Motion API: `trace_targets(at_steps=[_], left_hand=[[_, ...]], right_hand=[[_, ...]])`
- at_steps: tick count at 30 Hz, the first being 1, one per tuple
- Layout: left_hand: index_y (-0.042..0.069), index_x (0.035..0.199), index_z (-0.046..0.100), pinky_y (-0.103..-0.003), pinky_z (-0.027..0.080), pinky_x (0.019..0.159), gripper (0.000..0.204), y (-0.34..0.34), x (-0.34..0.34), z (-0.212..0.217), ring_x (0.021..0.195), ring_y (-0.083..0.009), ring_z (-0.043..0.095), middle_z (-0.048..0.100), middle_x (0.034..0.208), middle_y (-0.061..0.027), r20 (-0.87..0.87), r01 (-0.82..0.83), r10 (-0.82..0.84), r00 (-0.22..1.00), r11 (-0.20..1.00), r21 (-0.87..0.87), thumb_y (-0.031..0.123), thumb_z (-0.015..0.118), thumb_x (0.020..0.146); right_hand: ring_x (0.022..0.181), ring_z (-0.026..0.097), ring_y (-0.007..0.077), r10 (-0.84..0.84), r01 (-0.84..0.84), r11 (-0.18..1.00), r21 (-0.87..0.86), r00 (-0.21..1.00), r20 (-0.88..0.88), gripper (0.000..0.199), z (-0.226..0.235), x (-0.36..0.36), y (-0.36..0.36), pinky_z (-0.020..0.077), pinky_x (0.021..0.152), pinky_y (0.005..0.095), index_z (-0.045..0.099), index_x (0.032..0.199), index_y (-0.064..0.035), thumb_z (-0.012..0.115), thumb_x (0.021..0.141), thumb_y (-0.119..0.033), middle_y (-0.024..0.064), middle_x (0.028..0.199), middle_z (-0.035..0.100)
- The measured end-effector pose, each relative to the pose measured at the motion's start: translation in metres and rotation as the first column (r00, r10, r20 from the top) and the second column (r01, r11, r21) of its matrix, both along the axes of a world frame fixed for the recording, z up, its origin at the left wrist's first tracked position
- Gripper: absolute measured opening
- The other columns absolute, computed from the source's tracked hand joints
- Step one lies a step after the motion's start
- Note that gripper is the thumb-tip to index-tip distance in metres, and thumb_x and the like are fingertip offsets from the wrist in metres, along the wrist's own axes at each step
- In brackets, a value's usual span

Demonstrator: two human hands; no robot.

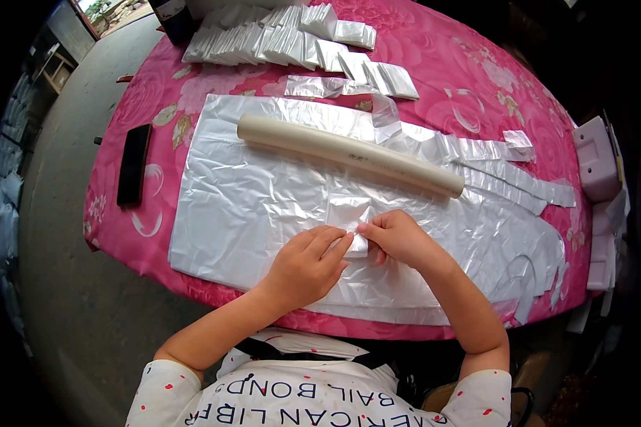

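A large stack of thin, whitish plastic bags point(217, 192) lies flat across the table in front of me. On top of it, a small piece folded from a plastic bag point(349, 209) sits between my hands. My left hand point(300, 269) has its fingers bent together and its fingertips gripping the near left part of that folded bag. Thumb and forefinger of my right hand point(400, 238) pinch its right edge, the other fingers curled under. The two hands' fingertips nearly meet. My fingers hide the near part of the folded bag.
A beige plastic pipe point(349, 154) lies slantwise over the bags. Rows of folded bag packets point(263, 41) stand at the far side. A black phone point(133, 165) rests at the left. Pink plastic containers point(597, 160) are beside the table's right edge. A pink flowered tablecloth point(434, 53) covers the table.
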State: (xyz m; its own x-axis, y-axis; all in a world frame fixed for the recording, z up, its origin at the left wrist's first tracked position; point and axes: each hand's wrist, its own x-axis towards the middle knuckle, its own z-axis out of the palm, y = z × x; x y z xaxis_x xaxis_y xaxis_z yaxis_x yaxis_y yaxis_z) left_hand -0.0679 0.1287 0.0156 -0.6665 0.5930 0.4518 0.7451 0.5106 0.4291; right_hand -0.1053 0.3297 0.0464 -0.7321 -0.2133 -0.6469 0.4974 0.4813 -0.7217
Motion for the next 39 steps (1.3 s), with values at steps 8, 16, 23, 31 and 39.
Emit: trace_targets(at_steps=[8, 16, 23, 31, 39], left_hand=[[-0.010, 0.131, 0.036, -0.046, 0.019, 0.110, 0.083, 0.030, -0.010, 0.000, 0.135, -0.0359, 0.024, 0.031, 0.141, -0.0246, 0.152, -0.059, 0.102, 0.983, 0.962, -0.266, 0.050, 0.059, 0.078], [-0.013, 0.135, 0.025, -0.047, 0.005, 0.112, 0.107, 0.039, -0.008, -0.012, 0.138, -0.0387, 0.012, 0.020, 0.144, -0.0296, 0.166, -0.150, 0.205, 0.965, 0.944, -0.294, 0.066, 0.057, 0.070], [-0.015, 0.134, 0.025, -0.046, 0.006, 0.113, 0.109, 0.037, -0.012, -0.013, 0.138, -0.0384, 0.014, 0.022, 0.143, -0.0301, 0.168, -0.153, 0.206, 0.964, 0.947, -0.281, 0.066, 0.058, 0.069], [-0.015, 0.135, 0.023, -0.046, 0.005, 0.113, 0.106, 0.038, -0.010, -0.015, 0.138, -0.0380, 0.013, 0.020, 0.144, -0.0298, 0.128, -0.173, 0.222, 0.967, 0.935, -0.310, 0.063, 0.055, 0.072], [-0.013, 0.138, 0.019, -0.047, 0.002, 0.112, 0.103, 0.033, -0.008, -0.011, 0.139, -0.0387, 0.008, 0.016, 0.145, -0.0301, 0.086, -0.191, 0.248, 0.965, 0.889, -0.416, 0.062, 0.051, 0.075]], right_hand=[[0.048, 0.057, 0.0133, -0.007, 0.006, 1.000, 0.021, 1.000, 0.030, 0.037, 0.005, -0.002, -0.001, 0.0450, 0.047, 0.0250, 0.062, 0.071, 0.0038, 0.056, 0.089, -0.028, 0.0082, 0.064, 0.061], [0.046, 0.055, 0.0118, -0.014, 0.014, 1.000, 0.011, 1.000, -0.009, 0.036, -0.002, 0.001, -0.002, 0.0441, 0.045, 0.0247, 0.060, 0.066, 0.0019, 0.056, 0.089, -0.026, 0.0062, 0.059, 0.059], [0.046, 0.054, 0.0087, -0.015, 0.017, 0.999, 0.027, 0.998, -0.062, 0.034, 0.002, 0.006, -0.005, 0.0428, 0.043, 0.0222, 0.059, 0.064, -0.0001, 0.060, 0.087, -0.025, 0.0034, 0.056, 0.057], [0.058, 0.061, 0.0183, 0.285, -0.044, 0.864, 0.502, 0.864, -0.415, 0.019, 0.014, 0.038, -0.011, 0.0471, 0.056, 0.0289, 0.062, 0.074, -0.0031, 0.073, 0.071, -0.018, 0.0075, 0.063, 0.063], [0.099, 0.058, 0.0278, 0.407, 0.036, 0.884, 0.467, 0.431, -0.805, 0.034, 0.010, 0.049, -0.022, 0.0484, 0.081, 0.0383, 0.061, 0.103, -0.0012, 0.067, 0.073, -0.017, 0.0135, 0.105, 0.061]])
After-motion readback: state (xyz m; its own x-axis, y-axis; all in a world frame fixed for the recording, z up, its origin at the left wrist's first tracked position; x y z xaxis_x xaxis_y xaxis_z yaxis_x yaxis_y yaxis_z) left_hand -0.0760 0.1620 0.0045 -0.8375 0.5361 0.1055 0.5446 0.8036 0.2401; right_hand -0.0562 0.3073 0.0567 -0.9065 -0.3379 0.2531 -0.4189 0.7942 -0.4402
